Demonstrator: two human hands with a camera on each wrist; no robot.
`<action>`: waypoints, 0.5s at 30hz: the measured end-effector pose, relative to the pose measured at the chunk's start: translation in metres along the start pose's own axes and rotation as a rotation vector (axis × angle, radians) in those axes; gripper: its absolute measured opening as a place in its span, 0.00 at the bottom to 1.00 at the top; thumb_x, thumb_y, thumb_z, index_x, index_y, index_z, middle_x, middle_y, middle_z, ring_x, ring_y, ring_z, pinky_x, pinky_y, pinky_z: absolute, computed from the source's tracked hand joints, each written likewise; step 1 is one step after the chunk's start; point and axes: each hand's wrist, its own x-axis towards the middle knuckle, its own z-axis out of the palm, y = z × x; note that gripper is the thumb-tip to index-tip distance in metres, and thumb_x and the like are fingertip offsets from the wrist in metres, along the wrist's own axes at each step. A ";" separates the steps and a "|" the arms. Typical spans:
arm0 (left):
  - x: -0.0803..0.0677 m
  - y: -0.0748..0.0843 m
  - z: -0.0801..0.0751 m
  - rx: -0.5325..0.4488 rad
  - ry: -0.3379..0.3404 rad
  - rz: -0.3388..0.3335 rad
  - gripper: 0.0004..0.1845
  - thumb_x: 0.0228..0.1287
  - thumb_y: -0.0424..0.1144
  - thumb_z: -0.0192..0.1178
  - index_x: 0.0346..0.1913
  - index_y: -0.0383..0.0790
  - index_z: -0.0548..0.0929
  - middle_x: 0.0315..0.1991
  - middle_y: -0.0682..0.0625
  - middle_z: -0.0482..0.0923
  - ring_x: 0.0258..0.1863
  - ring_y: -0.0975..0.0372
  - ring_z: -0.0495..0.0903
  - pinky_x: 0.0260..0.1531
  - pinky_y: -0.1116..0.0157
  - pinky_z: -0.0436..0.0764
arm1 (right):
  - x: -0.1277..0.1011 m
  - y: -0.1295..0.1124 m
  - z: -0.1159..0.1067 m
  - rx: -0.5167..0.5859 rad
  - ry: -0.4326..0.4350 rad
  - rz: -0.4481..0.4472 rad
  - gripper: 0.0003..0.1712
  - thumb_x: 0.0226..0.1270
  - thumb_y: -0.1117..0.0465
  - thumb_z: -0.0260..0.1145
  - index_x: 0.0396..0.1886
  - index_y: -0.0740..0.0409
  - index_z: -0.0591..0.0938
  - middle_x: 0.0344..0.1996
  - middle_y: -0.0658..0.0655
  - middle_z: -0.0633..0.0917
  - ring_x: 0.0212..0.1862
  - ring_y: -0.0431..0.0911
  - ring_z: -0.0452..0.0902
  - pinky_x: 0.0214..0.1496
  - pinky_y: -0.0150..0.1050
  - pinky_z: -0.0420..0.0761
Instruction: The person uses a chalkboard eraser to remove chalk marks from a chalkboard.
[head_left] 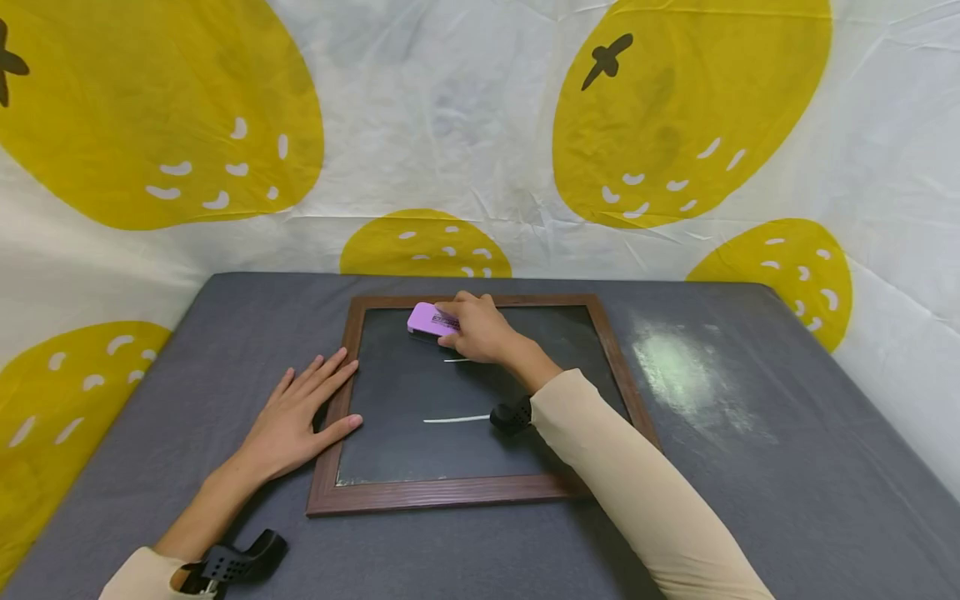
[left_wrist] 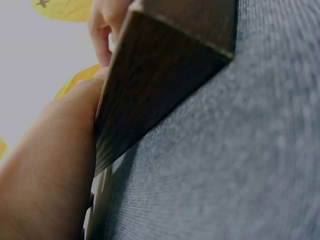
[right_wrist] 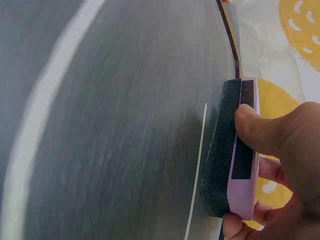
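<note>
On the left of the brown frame (head_left: 442,492) rests the left hand (head_left: 295,421), fingers spread straight; rightward, near the top of the blackboard (head_left: 397,383), is a purple eraser (head_left: 424,317); white lines (head_left: 456,419) show below; the right hand (head_left: 482,330) grips the eraser, thumb opposite fingers.

A white cloth (head_left: 442,108) hangs behind a table (head_left: 757,500) and down both sides, lightly creased. Five big yellow fruit shapes are printed on it, dotted with short white curved dashes. The two largest, upper left (head_left: 187,92) and upper right (head_left: 697,100), each carry a dark stem mark. A smaller one (head_left: 420,242) is cut off by the table's far edge; the others sit at lower left (head_left: 82,400) and right (head_left: 787,258). The tabletop is grey, round-cornered, its fine weave visible close up. Pale glare (head_left: 678,367) shines on its right side.
</note>
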 end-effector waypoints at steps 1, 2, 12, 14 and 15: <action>0.000 0.000 0.000 0.001 0.000 -0.005 0.40 0.62 0.58 0.60 0.74 0.49 0.60 0.74 0.48 0.52 0.71 0.45 0.53 0.66 0.41 0.44 | 0.001 -0.002 0.001 -0.003 -0.002 0.000 0.32 0.66 0.55 0.66 0.68 0.59 0.71 0.50 0.59 0.77 0.48 0.48 0.71 0.54 0.46 0.63; 0.001 0.001 -0.001 0.000 -0.003 -0.010 0.41 0.62 0.59 0.60 0.74 0.49 0.60 0.74 0.48 0.52 0.71 0.45 0.53 0.66 0.40 0.44 | 0.002 -0.004 0.001 -0.002 -0.003 0.001 0.32 0.66 0.55 0.66 0.68 0.59 0.70 0.50 0.59 0.77 0.48 0.49 0.71 0.54 0.45 0.63; 0.003 0.005 0.000 0.002 -0.017 -0.050 0.38 0.64 0.59 0.57 0.74 0.49 0.61 0.74 0.48 0.52 0.71 0.45 0.52 0.65 0.38 0.44 | 0.012 -0.025 0.007 0.010 -0.012 0.003 0.32 0.66 0.53 0.66 0.69 0.54 0.70 0.54 0.57 0.76 0.53 0.54 0.70 0.55 0.45 0.67; 0.003 0.005 0.000 0.007 -0.021 -0.053 0.38 0.65 0.59 0.57 0.74 0.49 0.61 0.74 0.49 0.52 0.71 0.45 0.52 0.65 0.38 0.44 | 0.014 -0.029 0.009 0.011 -0.016 0.000 0.32 0.66 0.53 0.65 0.69 0.53 0.71 0.54 0.56 0.76 0.53 0.53 0.70 0.55 0.45 0.67; 0.004 0.005 0.000 0.008 -0.021 -0.054 0.38 0.65 0.58 0.56 0.74 0.49 0.61 0.74 0.48 0.52 0.71 0.45 0.52 0.65 0.38 0.44 | 0.015 -0.031 0.009 0.012 -0.018 0.002 0.32 0.66 0.53 0.65 0.69 0.52 0.71 0.54 0.56 0.76 0.53 0.53 0.69 0.55 0.44 0.68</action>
